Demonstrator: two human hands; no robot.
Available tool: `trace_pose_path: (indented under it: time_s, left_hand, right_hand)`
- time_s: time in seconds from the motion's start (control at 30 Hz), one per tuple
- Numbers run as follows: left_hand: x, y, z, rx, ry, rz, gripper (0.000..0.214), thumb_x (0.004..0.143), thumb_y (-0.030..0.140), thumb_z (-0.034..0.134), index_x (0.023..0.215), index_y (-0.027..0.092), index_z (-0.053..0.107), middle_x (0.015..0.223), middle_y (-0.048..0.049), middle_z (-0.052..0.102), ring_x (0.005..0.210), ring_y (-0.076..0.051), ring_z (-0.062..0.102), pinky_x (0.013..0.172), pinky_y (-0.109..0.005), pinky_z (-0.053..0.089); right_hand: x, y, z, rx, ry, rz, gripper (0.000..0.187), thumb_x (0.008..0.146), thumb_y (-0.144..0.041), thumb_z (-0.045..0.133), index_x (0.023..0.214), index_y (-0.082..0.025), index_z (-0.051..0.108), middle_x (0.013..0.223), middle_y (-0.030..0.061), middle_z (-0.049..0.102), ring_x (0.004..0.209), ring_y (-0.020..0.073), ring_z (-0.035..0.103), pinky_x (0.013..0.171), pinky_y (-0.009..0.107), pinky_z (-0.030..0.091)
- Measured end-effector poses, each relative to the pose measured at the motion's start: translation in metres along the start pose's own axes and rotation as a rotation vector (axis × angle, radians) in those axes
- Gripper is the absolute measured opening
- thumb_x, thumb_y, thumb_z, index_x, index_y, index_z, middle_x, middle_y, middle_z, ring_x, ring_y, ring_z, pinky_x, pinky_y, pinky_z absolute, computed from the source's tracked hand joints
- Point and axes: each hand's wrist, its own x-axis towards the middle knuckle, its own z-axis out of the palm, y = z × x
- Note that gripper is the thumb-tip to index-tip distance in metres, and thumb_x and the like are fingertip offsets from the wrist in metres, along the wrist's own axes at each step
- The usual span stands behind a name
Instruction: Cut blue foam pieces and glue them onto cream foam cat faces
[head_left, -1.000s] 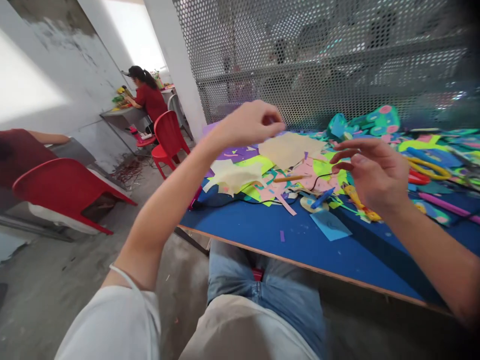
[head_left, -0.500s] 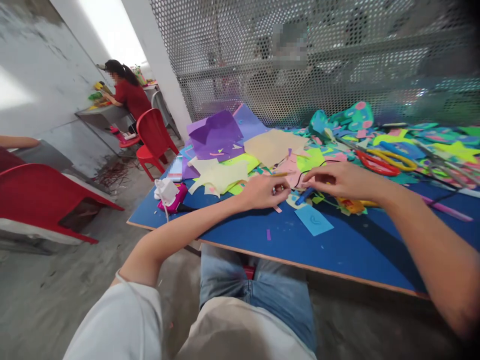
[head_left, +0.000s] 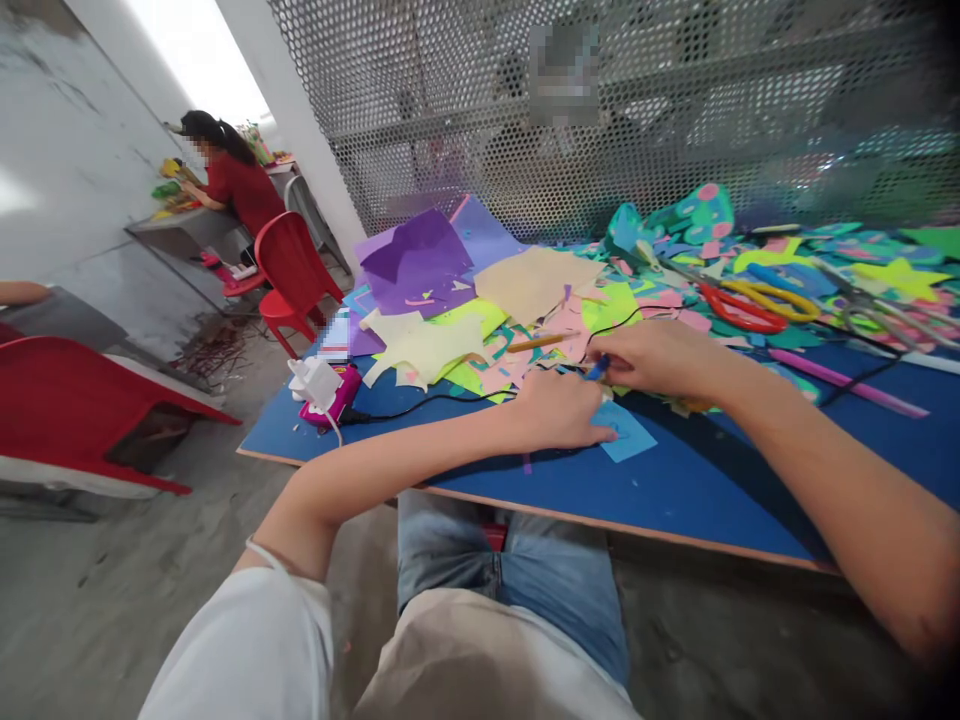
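Observation:
My right hand (head_left: 649, 358) is closed on a small blue tool (head_left: 601, 368), mostly hidden by the fingers, whose exact kind I cannot make out. A thin black cord (head_left: 626, 322) curves over the scraps beside it. My left hand (head_left: 559, 410) rests palm down just to its left, thumb stretched out onto a light blue foam square (head_left: 634, 437). A drawn curl on that square is partly under the thumb. The other left fingers reach toward the blue tool, their tips partly hidden. A brown pencil-like stick (head_left: 536, 343) lies on scraps beyond the left hand.
Purple (head_left: 416, 265), cream (head_left: 536, 285) and pale yellow (head_left: 427, 345) sheets pile up at the back. Red-handled scissors (head_left: 742, 310) and a pink stick (head_left: 847, 382) lie right. A pink power strip (head_left: 330, 400) sits left. A person in red (head_left: 244, 190) works beyond red chairs.
My left hand has moved toward the light blue square and put its thumb on it. My right hand has closed on the blue tool, which lay beneath it. The view has shifted slightly.

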Motion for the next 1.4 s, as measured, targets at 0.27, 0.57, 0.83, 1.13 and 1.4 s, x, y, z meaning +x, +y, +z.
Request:
trace_pose_path:
  time_s: [0.27, 0.57, 0.83, 1.13, 1.4]
  left_hand:
    - [0.002, -0.019, 0.007, -0.247, -0.027, -0.074, 0.059, 0.084, 0.068, 0.065, 0.12, 0.022, 0.063, 0.112, -0.0107, 0.077, 0.103, -0.032, 0.073, 0.079, -0.04, 0.053]
    - [-0.018, -0.018, 0.012, -0.242, 0.085, 0.092, 0.022, 0.093, 0.045, 0.058, 0.094, 0.025, 0.066, 0.087, -0.0005, 0.077, 0.084, -0.021, 0.072, 0.06, -0.03, 0.036]
    - [-0.057, -0.085, 0.02, 0.028, 0.228, 0.408, 0.032, 0.099, 0.041, 0.049, 0.084, 0.022, 0.069, 0.078, -0.0039, 0.076, 0.065, -0.014, 0.066, 0.057, -0.031, 0.031]
    - [-0.046, -0.117, 0.005, 0.075, 0.386, 0.416, 0.035, 0.1, 0.039, 0.047, 0.081, 0.022, 0.07, 0.07, -0.0026, 0.074, 0.061, -0.014, 0.064, 0.057, -0.03, 0.031]
    - [-0.033, -0.09, 0.014, -0.09, 0.449, 0.257, 0.037, 0.099, 0.043, 0.048, 0.082, 0.021, 0.072, 0.07, -0.0017, 0.075, 0.064, -0.013, 0.066, 0.056, -0.027, 0.033]
  right_hand:
    - [-0.017, 0.024, -0.016, 0.113, 0.34, 0.058, 0.024, 0.085, -0.035, 0.06, 0.098, -0.024, 0.078, 0.104, 0.0117, 0.079, 0.094, 0.03, 0.067, 0.086, 0.041, 0.045]
    - [-0.019, -0.001, -0.015, 0.167, 0.163, 0.105, 0.031, 0.096, -0.045, 0.054, 0.114, -0.021, 0.065, 0.097, 0.0109, 0.076, 0.083, 0.0244, 0.068, 0.076, 0.036, 0.047]
    - [-0.017, -0.037, -0.014, 0.302, -0.301, 0.071, 0.034, 0.083, -0.044, 0.074, 0.107, -0.026, 0.058, 0.102, 0.0043, 0.075, 0.086, 0.0236, 0.069, 0.076, 0.034, 0.05]
    - [-0.017, -0.049, -0.013, 0.34, -0.395, 0.082, 0.016, 0.084, -0.03, 0.068, 0.095, -0.025, 0.058, 0.092, 0.0034, 0.071, 0.08, 0.0229, 0.067, 0.072, 0.033, 0.049]
    - [-0.015, -0.052, -0.014, 0.368, -0.406, 0.038, 0.018, 0.081, -0.022, 0.065, 0.097, -0.026, 0.057, 0.099, 0.0041, 0.07, 0.089, 0.0248, 0.066, 0.082, 0.036, 0.051]
